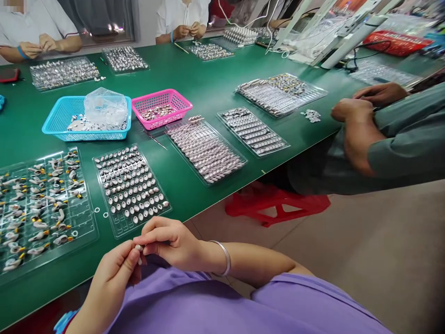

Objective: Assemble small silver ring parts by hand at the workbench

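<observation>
My left hand (116, 266) pinches a small white earbud-like part (139, 248) between thumb and fingers, just off the table's front edge. The fingertips of my right hand (170, 243) close on the same part from the other side. Fingers cover most of it. Right beyond my hands lies a clear tray (120, 229) with rows of small white oval caps (139, 190). On the left, a larger clear tray (88, 227) holds grey-white earbud-like housings (40, 223) with yellow bits. Two small white rings (97, 210) lie between these trays.
A blue basket (52, 123) with a plastic bag and a pink basket (181, 104) of small parts stand behind the trays. Tweezers (155, 139) lie nearby. More filled trays (208, 150) extend right. Co-workers' hands (358, 104) are across and at right; a red stool (278, 202) stands below.
</observation>
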A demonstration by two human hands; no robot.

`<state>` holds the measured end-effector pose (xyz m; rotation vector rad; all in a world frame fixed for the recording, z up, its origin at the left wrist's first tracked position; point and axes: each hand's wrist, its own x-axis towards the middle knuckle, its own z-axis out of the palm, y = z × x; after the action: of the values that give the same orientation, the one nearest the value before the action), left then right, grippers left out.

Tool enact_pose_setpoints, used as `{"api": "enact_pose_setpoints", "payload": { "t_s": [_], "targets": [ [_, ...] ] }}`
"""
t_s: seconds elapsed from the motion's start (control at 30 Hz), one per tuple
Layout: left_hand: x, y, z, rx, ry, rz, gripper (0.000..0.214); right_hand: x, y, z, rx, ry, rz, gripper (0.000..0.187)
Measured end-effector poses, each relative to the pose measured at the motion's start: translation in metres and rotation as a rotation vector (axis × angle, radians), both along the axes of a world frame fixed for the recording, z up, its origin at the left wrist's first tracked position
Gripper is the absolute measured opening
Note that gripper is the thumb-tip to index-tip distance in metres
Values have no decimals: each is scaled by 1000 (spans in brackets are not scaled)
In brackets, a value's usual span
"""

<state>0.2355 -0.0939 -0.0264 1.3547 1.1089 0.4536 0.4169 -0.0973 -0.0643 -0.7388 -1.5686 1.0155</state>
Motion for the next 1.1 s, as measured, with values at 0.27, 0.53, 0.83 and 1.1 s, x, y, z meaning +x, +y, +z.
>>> {"api": "enact_pose_setpoints", "payload": {
  "t_s": [0.27, 0.53, 0.83, 1.1],
  "targets": [
    [0, -2, 5, 264, 128, -66, 37, -2, -1, 4, 89, -7, -4, 26],
    [-1, -7, 4, 518, 234, -47, 32, -9, -9, 1, 23, -20, -49, 24],
    [-7, -8, 5, 21, 14, -54, 41, -2, -11, 6, 38, -102, 28, 21],
    [-17, -7, -3, -544, -137, -190, 52, 9, 2, 21, -157, -275, 380, 6]
  ]
}}
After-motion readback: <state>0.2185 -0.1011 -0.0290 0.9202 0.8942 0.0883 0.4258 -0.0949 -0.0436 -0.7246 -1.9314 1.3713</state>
